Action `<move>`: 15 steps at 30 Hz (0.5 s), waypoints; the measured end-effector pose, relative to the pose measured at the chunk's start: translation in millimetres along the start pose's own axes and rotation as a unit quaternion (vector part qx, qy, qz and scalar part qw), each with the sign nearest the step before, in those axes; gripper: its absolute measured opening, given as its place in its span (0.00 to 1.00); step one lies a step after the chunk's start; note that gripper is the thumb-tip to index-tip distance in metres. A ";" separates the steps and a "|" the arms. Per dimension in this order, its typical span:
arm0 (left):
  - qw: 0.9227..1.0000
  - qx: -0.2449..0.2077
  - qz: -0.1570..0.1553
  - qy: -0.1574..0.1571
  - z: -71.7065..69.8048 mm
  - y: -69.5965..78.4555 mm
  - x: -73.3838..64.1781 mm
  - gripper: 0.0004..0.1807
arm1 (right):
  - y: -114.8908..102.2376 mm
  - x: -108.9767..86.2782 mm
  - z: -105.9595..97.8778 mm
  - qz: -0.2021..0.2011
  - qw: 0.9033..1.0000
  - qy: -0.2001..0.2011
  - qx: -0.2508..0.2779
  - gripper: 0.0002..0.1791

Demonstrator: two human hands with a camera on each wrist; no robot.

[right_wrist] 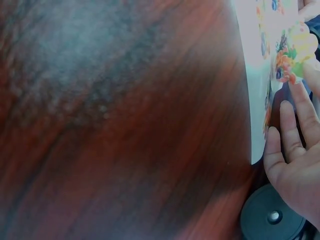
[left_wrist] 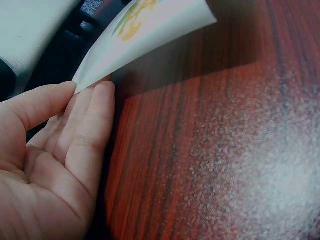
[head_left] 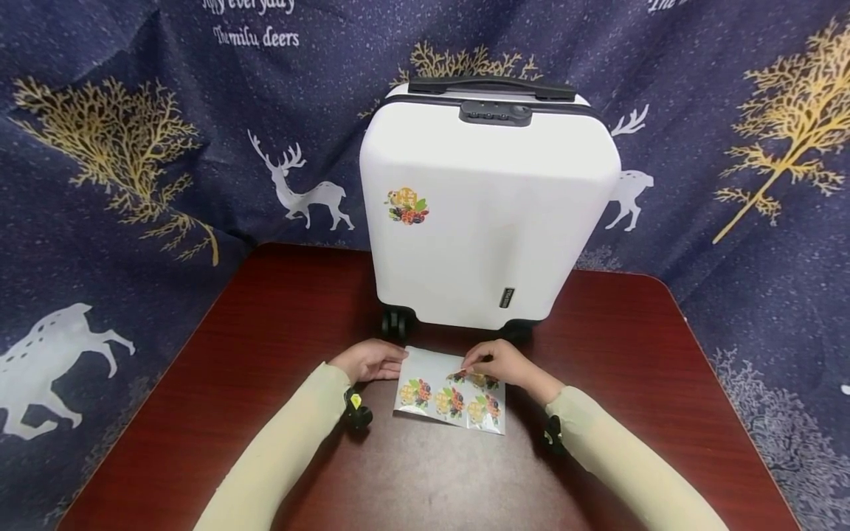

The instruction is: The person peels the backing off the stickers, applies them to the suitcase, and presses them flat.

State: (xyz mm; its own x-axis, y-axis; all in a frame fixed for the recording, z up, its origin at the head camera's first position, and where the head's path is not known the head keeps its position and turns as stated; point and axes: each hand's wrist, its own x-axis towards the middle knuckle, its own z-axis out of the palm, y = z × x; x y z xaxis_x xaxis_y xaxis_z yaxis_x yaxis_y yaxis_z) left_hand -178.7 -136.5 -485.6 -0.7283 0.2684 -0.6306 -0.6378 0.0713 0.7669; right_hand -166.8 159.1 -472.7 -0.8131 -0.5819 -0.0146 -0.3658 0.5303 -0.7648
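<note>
A white sticker sheet point(head_left: 430, 363) with several fruit-and-flower stickers is raised off the table in front of the suitcase. My left hand point(head_left: 372, 360) pinches its upper left corner between thumb and fingers; the left wrist view shows the sheet point(left_wrist: 112, 60) bending up from that hand point(left_wrist: 65, 135). Over the sheet's upper right part, my right hand point(head_left: 499, 363) pinches one fruit sticker point(head_left: 458, 375) between thumb and forefinger. Seen from the right wrist, that sticker point(right_wrist: 289, 62) overlaps the sheet, with the other fingers of the hand point(right_wrist: 300, 150) spread below.
A white suitcase point(head_left: 491, 236) stands upright at the back of the dark red table point(head_left: 219, 383), on black wheels point(head_left: 395, 323). One fruit sticker point(head_left: 407, 206) is on its upper left front. Behind hangs a blue cloth point(head_left: 219, 110) with deer and trees.
</note>
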 end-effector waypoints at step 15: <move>1.000 0.001 -0.002 -0.007 -0.1 -0.3 -0.4 0.03 | 4.1 -5.0 -2.5 0.011 0.999 0.004 0.052 0.06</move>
State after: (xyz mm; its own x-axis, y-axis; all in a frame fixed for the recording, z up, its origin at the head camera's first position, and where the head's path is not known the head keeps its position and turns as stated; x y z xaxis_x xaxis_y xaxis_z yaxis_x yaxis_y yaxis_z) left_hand -178.3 -136.7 -485.6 -0.7225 0.2814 -0.6315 -0.6399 0.0739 0.7649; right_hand -165.3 165.8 -474.1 -0.8241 -0.5658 -0.0266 -0.3000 0.4757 -0.8269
